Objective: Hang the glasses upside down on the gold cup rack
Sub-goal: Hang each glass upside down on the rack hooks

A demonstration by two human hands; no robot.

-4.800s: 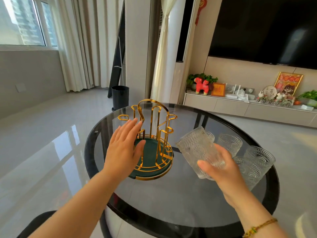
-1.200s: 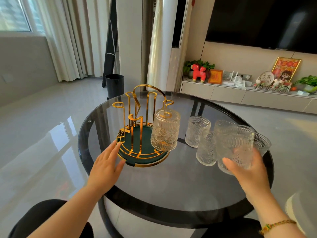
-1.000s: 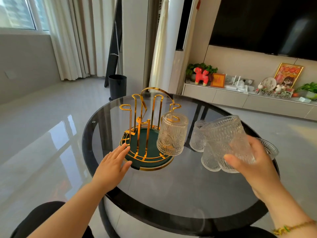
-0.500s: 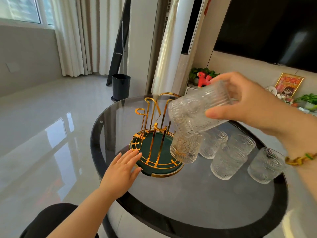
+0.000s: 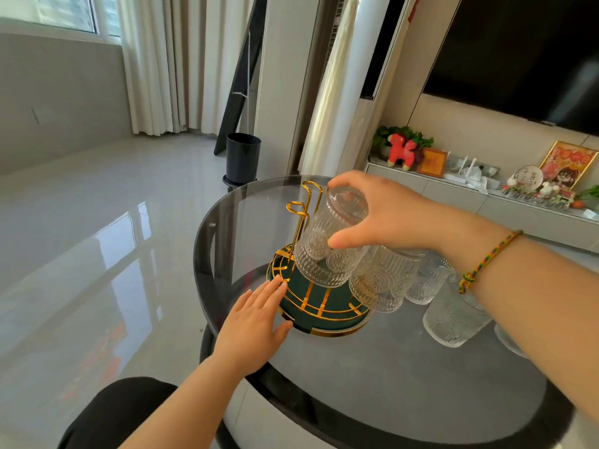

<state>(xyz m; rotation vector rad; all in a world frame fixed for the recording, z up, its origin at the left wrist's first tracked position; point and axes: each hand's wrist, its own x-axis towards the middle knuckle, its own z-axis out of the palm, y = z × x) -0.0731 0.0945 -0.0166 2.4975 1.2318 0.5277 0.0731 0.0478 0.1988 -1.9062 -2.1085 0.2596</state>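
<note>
My right hand [image 5: 385,215], mid-frame, has its grip around an inverted glass [image 5: 327,244] over the gold rack [image 5: 311,202]; my left hand [image 5: 252,322], grip flat and wide, rests against the rack's base on the surface [image 5: 405,377].

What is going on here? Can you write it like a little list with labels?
right hand: holds a glass upside down over the gold rack
left hand: flat on the table, fingertips at the rack's green base
hung glass: already upside down on the rack
waiting glasses: upright, right of the rack
</note>
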